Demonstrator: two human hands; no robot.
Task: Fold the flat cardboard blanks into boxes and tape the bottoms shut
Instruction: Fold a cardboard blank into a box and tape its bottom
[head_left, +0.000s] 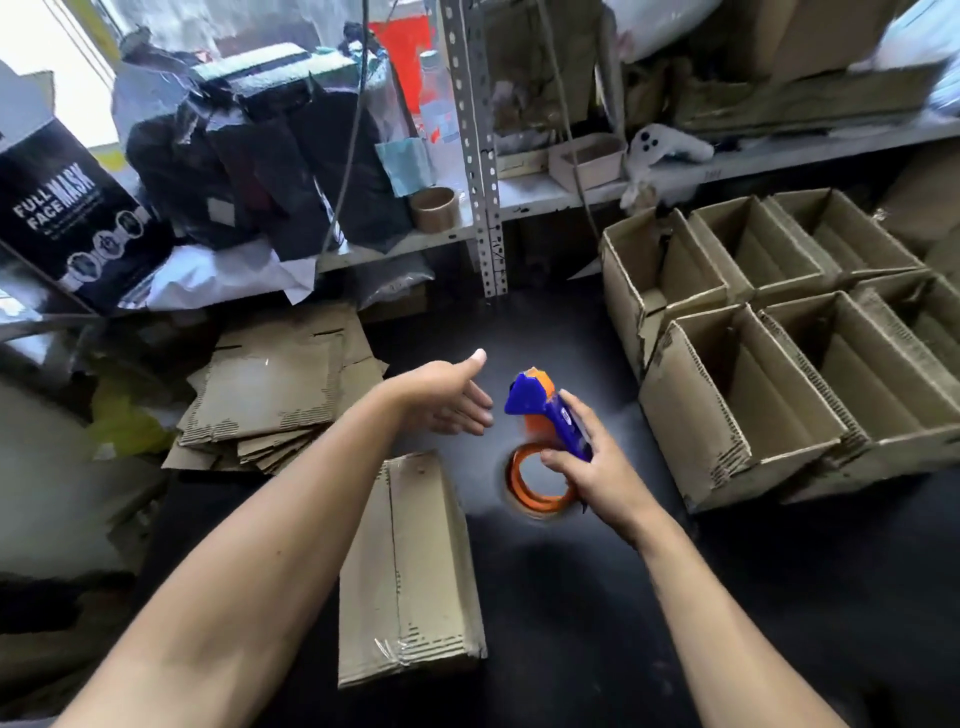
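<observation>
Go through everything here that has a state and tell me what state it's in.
left hand: open, holding nothing
right hand: gripping the tape dispenser
tape dispenser: held off the floor
taped box: bottom taped shut
finished boxes: upright, tops open
flat blanks: stacked, unfolded

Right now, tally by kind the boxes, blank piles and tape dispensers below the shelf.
Open boxes: 6, one cut by the frame
Taped box on its side: 1
Pile of flat blanks: 1
Tape dispenser, in right hand: 1
Total: 9
</observation>
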